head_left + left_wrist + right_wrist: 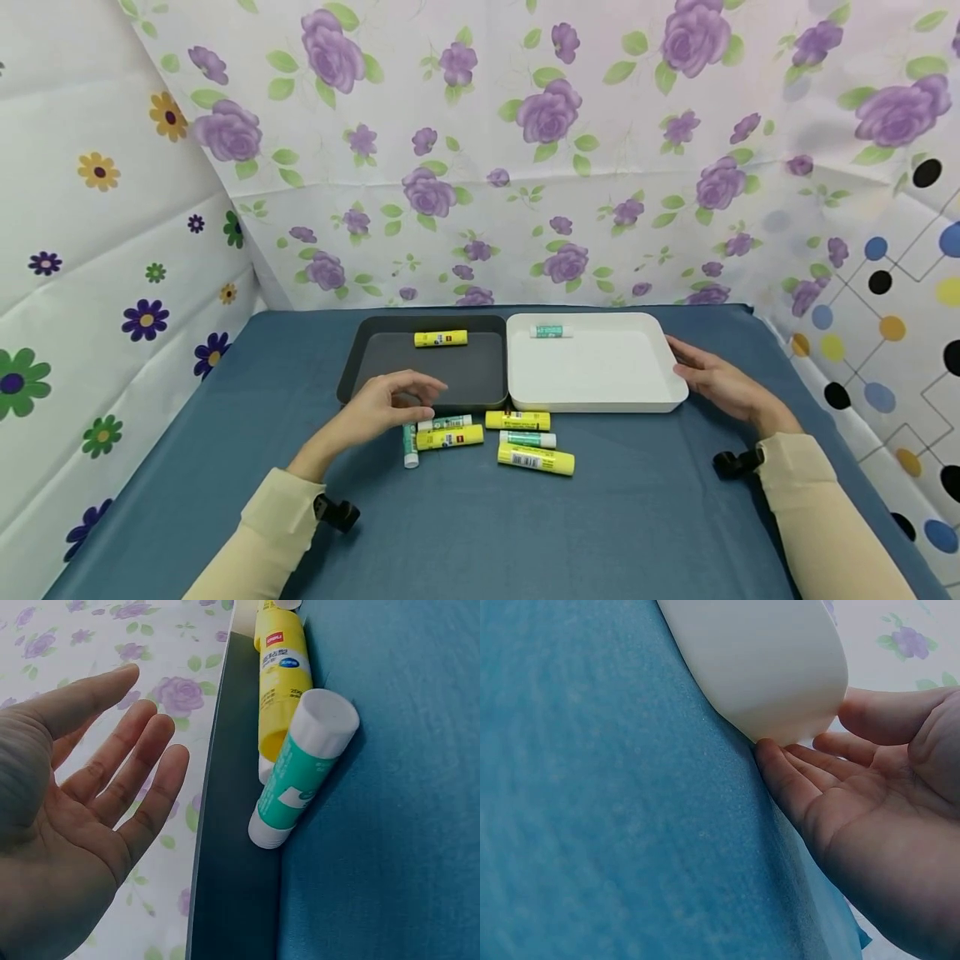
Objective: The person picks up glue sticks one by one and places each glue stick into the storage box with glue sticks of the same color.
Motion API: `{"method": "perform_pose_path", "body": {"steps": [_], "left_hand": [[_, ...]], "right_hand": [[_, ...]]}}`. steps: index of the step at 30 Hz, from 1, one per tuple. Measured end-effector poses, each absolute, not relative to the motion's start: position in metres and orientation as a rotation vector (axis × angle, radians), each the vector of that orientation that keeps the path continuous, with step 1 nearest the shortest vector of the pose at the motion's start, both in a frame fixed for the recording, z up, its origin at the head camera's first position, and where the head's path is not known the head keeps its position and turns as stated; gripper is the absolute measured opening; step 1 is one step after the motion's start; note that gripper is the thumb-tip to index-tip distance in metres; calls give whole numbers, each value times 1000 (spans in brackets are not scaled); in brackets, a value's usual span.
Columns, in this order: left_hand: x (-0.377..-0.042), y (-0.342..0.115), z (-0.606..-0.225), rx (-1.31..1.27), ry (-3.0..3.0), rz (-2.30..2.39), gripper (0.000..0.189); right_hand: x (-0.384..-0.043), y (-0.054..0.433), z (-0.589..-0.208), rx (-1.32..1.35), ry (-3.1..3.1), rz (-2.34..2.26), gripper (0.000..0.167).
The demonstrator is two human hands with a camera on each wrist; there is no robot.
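My left hand [392, 402] hovers over the front edge of the dark grey tray [367, 333], fingers loosely bent and nothing held. The left wrist view shows its palm [82, 817] beside the tray's outer wall. Close by on the cloth lie a green-and-white glue stick [304, 769] and a yellow glue stick [450, 437], with another green-and-white glue stick [445, 422] partly behind. My right hand [731, 387] touches the right side of the white tray [600, 375]; in the right wrist view, its fingertips [769, 754] rest against the tray's rounded corner.
One yellow glue stick [441, 338] lies inside the grey tray, and a green one [551, 332] inside the white tray. Before the trays lie two more yellow glue sticks [536, 458] and a green one [527, 439]. A blue cloth [600, 525] covers the table; patterned curtains [480, 150] surround it.
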State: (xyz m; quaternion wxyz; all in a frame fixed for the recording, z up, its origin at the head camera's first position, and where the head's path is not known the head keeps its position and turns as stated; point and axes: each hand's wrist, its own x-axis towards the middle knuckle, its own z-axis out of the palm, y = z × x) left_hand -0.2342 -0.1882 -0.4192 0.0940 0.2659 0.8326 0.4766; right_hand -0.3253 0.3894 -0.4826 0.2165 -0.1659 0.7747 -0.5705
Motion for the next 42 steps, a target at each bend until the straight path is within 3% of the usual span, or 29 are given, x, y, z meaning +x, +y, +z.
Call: {"method": "perform_pose_path", "body": {"steps": [42], "left_hand": [[-220,-172,-445,848,2570,1056,39]], "right_hand": [[-323,387,-479,-444,2145,-1581,75]]}}
